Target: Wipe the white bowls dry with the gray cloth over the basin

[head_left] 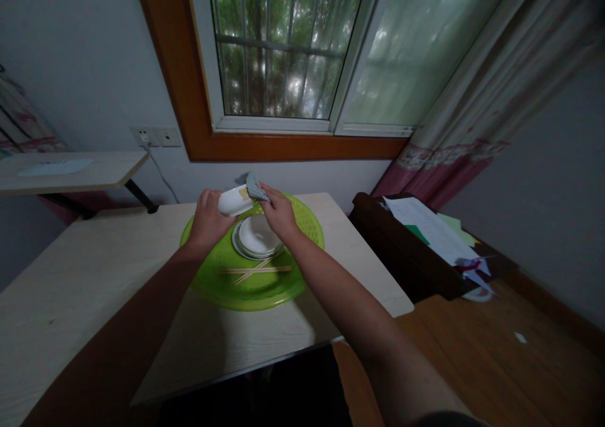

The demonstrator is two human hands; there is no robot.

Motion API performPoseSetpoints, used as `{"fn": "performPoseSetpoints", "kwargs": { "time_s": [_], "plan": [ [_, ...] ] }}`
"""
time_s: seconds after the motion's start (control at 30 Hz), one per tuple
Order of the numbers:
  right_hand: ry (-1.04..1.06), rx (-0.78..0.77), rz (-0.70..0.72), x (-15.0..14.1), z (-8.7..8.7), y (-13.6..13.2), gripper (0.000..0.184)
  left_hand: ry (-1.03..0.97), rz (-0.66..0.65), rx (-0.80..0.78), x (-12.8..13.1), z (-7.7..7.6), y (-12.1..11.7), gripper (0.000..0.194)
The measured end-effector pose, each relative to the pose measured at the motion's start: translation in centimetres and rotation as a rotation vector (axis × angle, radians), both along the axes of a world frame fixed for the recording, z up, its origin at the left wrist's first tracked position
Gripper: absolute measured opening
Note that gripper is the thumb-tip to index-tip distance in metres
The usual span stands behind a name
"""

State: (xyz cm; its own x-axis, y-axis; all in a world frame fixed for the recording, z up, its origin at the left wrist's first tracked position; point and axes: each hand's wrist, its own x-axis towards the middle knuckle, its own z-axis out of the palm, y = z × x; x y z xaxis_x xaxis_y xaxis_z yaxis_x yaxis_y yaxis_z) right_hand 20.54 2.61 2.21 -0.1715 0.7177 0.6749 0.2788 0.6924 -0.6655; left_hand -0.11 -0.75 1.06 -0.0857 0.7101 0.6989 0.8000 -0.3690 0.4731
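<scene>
My left hand (208,217) grips a small white bowl (232,202) that is tilted on its side above the basin. A yellowish patch shows on the bowl's outside. In my right hand (278,211) is a grey-blue cloth (256,187), held against the bowl's right edge. Below both hands sits a round green plastic basin (269,299). Stacked white dishes (258,234), a bowl on top of a plate or plates, stand inside it. Several wooden chopsticks (258,270) lie crossed in the basin, nearer to me than the dishes.
The basin rests on a pale wooden table (118,275). A raised shelf (70,171) on black legs stands at the left. Behind are a barred window (283,48) and wall sockets (155,137). Papers (425,225) lie on a dark brown piece of furniture (387,244) at the right.
</scene>
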Motion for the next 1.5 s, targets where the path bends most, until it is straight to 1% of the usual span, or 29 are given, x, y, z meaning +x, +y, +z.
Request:
{"fn": "performPoseSetpoints", "kwargs": {
  "time_s": [0.13,0.23,0.3,0.37,0.5,0.57,0.67,0.8,0.87,0.97,1.1,1.2,1.27,1.37,1.5],
  "plan": [
    [-0.083,0.085,0.027,-0.1,0.3,-0.5,0.043,0.084,-0.015,0.008,-0.1,-0.1,0.2,0.047],
    [-0.204,0.184,0.108,-0.5,0.6,-1.4,0.052,0.149,-0.043,0.024,-0.2,-0.3,0.5,0.037],
    [-0.241,0.237,0.153,-0.9,0.8,-1.8,0.055,0.155,-0.046,0.032,-0.1,-0.4,0.6,0.034],
    [-0.227,0.254,0.176,-1.1,0.9,-2.0,0.055,0.116,-0.043,0.032,0.0,-0.4,0.6,0.036],
    [-0.101,0.160,0.160,-0.8,0.9,-1.6,0.049,-0.038,-0.020,-0.020,0.4,0.2,0.1,0.054],
    [-0.015,0.085,0.146,-0.6,0.8,-1.3,0.043,-0.095,-0.001,-0.075,0.6,0.6,-0.3,0.062],
    [0.085,-0.065,0.107,-0.2,0.6,-0.9,0.036,-0.158,0.012,-0.126,0.8,1.0,-0.8,0.068],
    [0.157,-0.237,0.042,0.0,0.0,-0.2,0.040,-0.240,0.011,-0.129,0.6,1.1,-1.1,0.075],
    [0.176,-0.275,0.034,0.0,-0.3,0.1,0.042,-0.278,0.005,-0.115,0.5,1.1,-1.1,0.077],
    [0.188,-0.290,0.037,0.0,-0.7,0.5,0.046,-0.321,-0.021,-0.100,0.5,1.0,-1.1,0.078],
    [0.146,-0.218,0.009,-0.1,-0.8,0.4,0.045,-0.308,-0.008,-0.137,0.6,1.1,-1.1,0.078],
    [0.070,-0.090,0.002,-0.2,-0.5,0.0,0.042,-0.291,0.011,-0.164,0.8,1.3,-1.3,0.077],
    [0.021,0.022,0.032,-0.3,-0.1,-0.4,0.041,-0.288,0.026,-0.173,0.9,1.5,-1.3,0.077],
    [-0.057,0.165,0.121,-0.4,0.5,-1.3,0.052,-0.282,0.056,-0.174,0.9,1.6,-1.3,0.076],
    [-0.170,0.268,0.176,-0.5,1.4,-2.5,0.063,-0.294,0.065,-0.188,0.8,1.7,-1.1,0.075]
  ]
}}
